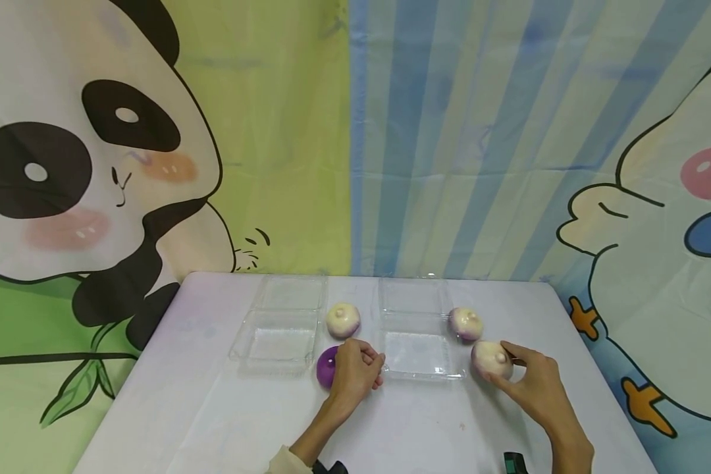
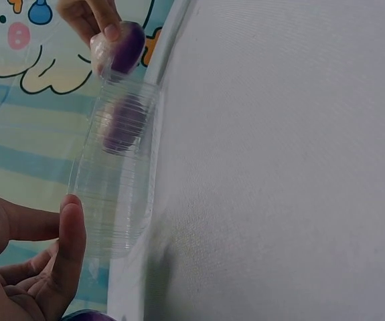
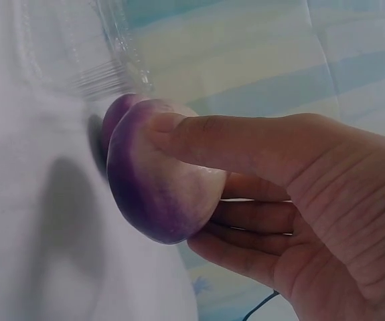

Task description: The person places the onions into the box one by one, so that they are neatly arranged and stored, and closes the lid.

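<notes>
My right hand (image 1: 536, 382) grips a purple-and-white turnip (image 1: 490, 360) between thumb and fingers, held above the right side of the table. In the right wrist view my thumb lies across the pale top of this turnip (image 3: 169, 174). Just behind it sits another turnip (image 1: 467, 324), beside the right clear plastic box (image 1: 423, 355). My left hand (image 1: 355, 372) hovers by the box's front left corner, fingers loosely bent. Its fingertips overlap the box rim (image 2: 78, 174) in the left wrist view. Beside that hand is a purple round vegetable (image 1: 326, 367), partly hidden by it.
A second clear plastic box (image 1: 278, 339) stands open at the left, its lid tilted up behind. Between the boxes, toward the back, lies a pale turnip (image 1: 343, 320). The white table (image 1: 213, 421) meets a printed curtain (image 1: 450, 131) at its far edge.
</notes>
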The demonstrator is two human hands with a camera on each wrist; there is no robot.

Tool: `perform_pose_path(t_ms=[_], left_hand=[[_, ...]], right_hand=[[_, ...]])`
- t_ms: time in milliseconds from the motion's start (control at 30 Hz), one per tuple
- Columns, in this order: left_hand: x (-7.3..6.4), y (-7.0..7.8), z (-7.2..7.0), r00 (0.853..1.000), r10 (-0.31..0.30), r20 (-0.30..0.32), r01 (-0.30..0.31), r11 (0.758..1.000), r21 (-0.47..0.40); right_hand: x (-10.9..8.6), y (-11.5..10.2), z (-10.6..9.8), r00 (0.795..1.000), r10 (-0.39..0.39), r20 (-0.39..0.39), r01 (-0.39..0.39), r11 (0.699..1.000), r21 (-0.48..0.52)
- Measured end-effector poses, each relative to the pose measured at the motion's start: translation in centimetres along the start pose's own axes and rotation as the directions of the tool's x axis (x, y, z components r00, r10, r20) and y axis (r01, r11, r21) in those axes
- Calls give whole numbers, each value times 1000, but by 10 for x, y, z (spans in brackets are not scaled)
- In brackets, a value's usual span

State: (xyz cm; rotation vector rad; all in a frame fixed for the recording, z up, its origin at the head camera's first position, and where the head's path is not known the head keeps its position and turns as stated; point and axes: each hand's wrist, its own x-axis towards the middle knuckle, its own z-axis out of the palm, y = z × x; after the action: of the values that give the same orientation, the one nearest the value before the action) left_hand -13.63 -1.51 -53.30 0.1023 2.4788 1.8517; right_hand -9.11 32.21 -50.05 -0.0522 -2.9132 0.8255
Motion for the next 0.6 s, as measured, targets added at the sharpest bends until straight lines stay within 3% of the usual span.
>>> perform_pose_path(t_ms=[300, 600], left_hand=[[0, 0, -1, 1000, 19, -2, -19, 1000, -4], [0, 0, -1, 1000, 8, -3, -8, 1000, 3]], right_hand=[[-3, -3, -2, 995, -78, -69, 80, 996, 25], [-3, -11, -5, 996, -68, -52, 69, 997, 30]])
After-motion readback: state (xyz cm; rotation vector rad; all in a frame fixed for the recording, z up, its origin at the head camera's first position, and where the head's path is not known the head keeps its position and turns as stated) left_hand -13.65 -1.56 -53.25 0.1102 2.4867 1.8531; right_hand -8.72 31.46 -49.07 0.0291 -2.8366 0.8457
